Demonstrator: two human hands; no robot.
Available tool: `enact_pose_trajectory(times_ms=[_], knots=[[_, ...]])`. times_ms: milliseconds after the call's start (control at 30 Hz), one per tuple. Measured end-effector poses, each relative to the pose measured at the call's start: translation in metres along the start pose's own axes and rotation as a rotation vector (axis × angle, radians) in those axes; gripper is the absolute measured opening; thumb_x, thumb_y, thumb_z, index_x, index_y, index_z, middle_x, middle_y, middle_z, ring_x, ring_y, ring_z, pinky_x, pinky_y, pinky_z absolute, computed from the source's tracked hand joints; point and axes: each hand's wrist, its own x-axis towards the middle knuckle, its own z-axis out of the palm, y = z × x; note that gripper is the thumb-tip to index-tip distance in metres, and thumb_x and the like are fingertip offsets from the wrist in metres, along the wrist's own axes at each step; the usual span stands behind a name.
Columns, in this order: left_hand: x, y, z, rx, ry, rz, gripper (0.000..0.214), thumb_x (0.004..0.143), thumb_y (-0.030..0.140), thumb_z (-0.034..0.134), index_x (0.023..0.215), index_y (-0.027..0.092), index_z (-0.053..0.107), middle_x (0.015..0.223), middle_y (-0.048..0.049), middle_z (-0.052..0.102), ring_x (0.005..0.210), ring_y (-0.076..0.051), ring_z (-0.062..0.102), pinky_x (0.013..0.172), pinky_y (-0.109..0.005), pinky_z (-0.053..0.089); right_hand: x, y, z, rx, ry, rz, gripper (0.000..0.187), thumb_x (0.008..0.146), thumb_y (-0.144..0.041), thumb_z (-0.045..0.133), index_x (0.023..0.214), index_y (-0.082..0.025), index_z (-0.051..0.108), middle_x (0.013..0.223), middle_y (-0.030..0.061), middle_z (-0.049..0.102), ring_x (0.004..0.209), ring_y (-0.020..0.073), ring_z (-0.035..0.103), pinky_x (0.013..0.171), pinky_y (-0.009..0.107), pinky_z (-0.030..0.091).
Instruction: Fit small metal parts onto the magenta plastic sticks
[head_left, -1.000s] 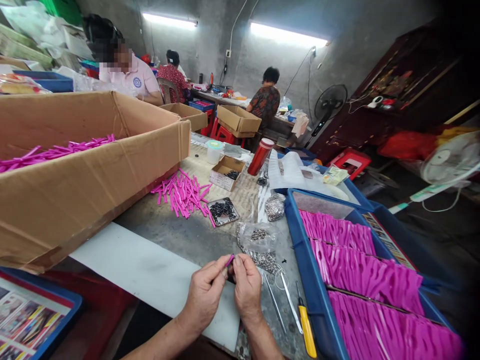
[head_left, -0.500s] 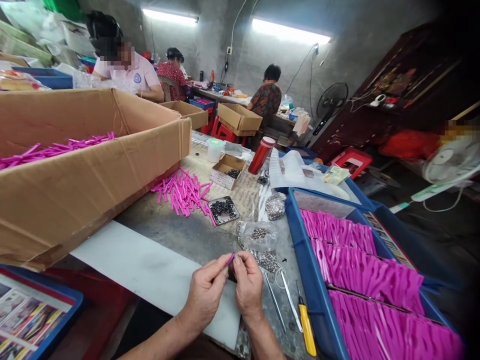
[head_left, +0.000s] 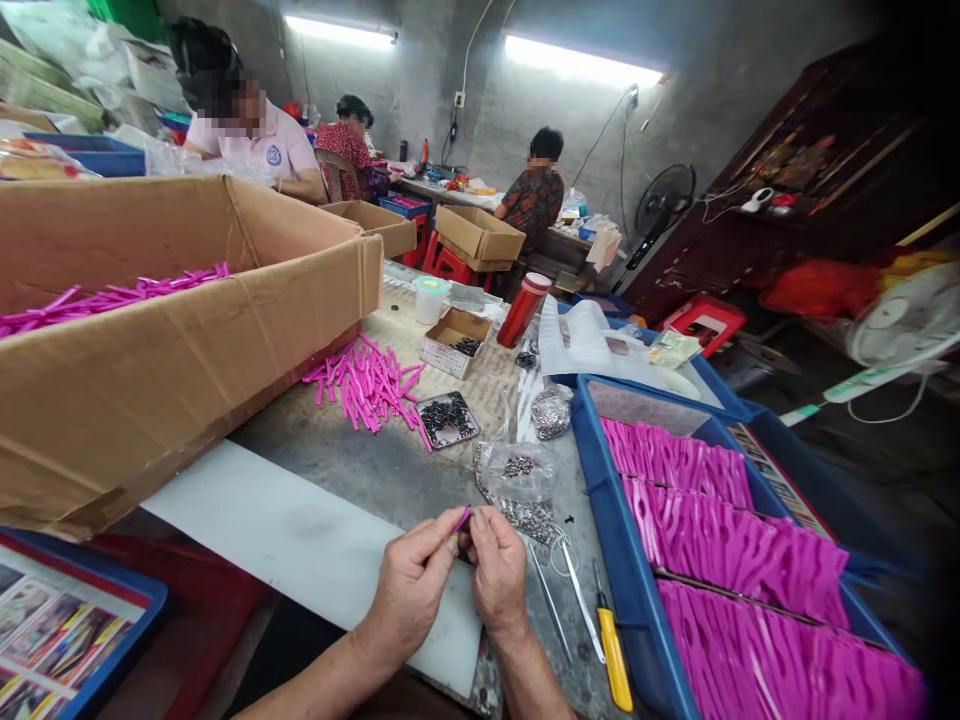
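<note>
My left hand (head_left: 411, 586) and my right hand (head_left: 496, 572) meet low in the middle of the view, fingertips pinched together on one small pink plastic piece (head_left: 462, 518). Just beyond them lies a clear bag of small metal parts (head_left: 517, 468) and a loose heap of metal chain bits (head_left: 529, 519). A pile of pink sticks (head_left: 367, 384) lies further up the table beside a small tray of dark metal parts (head_left: 447, 420). What my right fingertips hold besides the pink piece is too small to make out.
A big cardboard box (head_left: 180, 340) holding pink sticks fills the left. A blue bin (head_left: 637, 590) of pink pieces stands right. Tweezers (head_left: 581, 600) and a yellow-handled tool (head_left: 613, 662) lie by my right wrist. Other people sit at benches behind; a red flask (head_left: 523, 310) stands mid-table.
My hands have stayed in nearly the same spot, fingers shifting slightly on the pink piece. The view has drifted a little.
</note>
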Motion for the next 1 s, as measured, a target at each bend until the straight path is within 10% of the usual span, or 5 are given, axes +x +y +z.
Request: enact_pose_trajectory(times_ms=[1000], knots=[[0.0021, -0.003, 0.0004, -0.013, -0.022, -0.033, 0.028, 0.074, 0.014, 0.05, 0.099, 0.017, 0.062, 0.094, -0.0057, 0.066, 0.08, -0.017, 0.061, 0.07, -0.025, 0.051, 0.004, -0.0037, 0.0005, 0.136, 0.004, 0.029, 0.018, 0.073, -0.036, 0.048, 0.069, -0.018, 0.048, 0.052, -0.0053, 0.042, 0.043, 0.0074, 0.036, 0.041, 0.019, 0.029]])
